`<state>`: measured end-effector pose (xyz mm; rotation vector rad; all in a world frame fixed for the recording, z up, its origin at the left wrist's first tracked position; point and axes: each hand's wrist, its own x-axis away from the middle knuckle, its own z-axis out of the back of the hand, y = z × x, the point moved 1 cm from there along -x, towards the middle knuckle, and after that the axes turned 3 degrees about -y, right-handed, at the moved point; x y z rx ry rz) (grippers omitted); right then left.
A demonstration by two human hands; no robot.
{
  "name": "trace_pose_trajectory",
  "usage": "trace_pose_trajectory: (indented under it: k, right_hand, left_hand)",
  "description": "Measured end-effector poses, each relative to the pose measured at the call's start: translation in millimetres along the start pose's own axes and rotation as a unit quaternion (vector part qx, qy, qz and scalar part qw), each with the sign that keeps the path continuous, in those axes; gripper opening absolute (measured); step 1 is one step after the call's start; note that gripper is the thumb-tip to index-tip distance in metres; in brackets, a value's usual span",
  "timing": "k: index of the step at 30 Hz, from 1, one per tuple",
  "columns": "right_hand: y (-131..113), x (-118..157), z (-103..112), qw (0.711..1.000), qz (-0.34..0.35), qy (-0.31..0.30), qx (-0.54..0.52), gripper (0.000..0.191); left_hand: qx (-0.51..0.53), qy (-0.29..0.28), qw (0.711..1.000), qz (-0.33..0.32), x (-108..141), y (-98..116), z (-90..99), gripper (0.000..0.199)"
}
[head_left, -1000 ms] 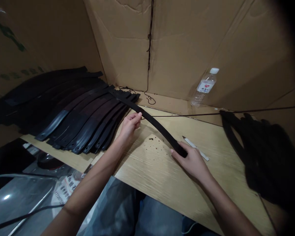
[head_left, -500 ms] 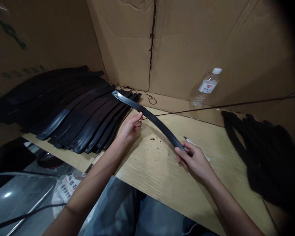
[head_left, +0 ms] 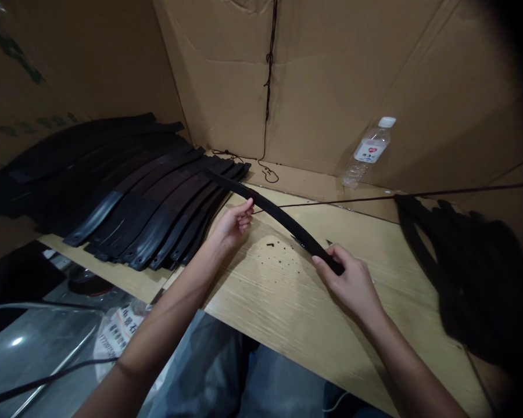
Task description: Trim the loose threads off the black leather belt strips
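Note:
A long, curved black strip (head_left: 283, 217) slants across the middle of the view above the wooden board (head_left: 261, 302). My right hand (head_left: 346, 276) grips its lower right end between thumb and fingers. Near the strip's middle, my left hand (head_left: 235, 223) has its fingers closed, with the thumb and fingertip at the strip's edge; a thin dark cord (head_left: 331, 201) passes by those fingers. The strip's far left end reaches over a row of similar black strips (head_left: 148, 203). Beneath my right hand, a pale flat tool is mostly hidden.
A plastic bottle (head_left: 368, 152) leans at the cardboard wall (head_left: 331, 69). More dark pieces (head_left: 475, 273) lie at the right. Dark crumbs (head_left: 271, 244) dot the board. Knotted cord (head_left: 268, 87) hangs down the back wall. A white printed bag (head_left: 113, 339) is at lower left.
The strip has been turned about its length, so its shiny, holed end now looks dull and dark. My right hand has shifted slightly right; my left hand has barely moved.

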<state>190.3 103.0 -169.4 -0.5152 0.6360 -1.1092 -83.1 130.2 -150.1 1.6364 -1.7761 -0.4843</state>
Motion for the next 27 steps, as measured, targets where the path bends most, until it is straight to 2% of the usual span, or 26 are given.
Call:
trace_pose_trajectory:
  k: [4,10,12,17,22,27]
  right_hand:
    - [2.5,2.7,-0.7,0.995,0.032,0.017,0.092,0.026]
    - [2.9,7.3,0.4,0.970,0.075,0.100,0.211,0.027]
    - [1.5,6.9,2.2,0.973,0.077,0.103,0.192,0.030]
    - [2.3,2.3,4.3,0.992,0.058,0.063,0.089,0.042]
    - [8.5,-1.6,3.8,0.989,0.069,0.098,0.083,0.041]
    - [11.6,-4.7,3.0,0.986,0.088,0.120,0.069,0.040]
  left_hand:
    - [-0.011,-0.020,1.000,-0.006,1.5,0.6,-2.5,0.039]
    - [-0.031,-0.021,0.999,-0.016,3.4,2.1,-5.5,0.044]
    - [-0.025,-0.024,0.999,-0.020,5.1,2.9,-7.3,0.044]
    - [-0.020,-0.046,0.998,-0.038,6.5,3.5,-8.1,0.039]
    - [-0.036,-0.067,0.996,-0.050,3.9,1.7,-3.7,0.041]
    - [-0.041,-0.062,0.995,-0.061,1.3,0.2,-4.0,0.041]
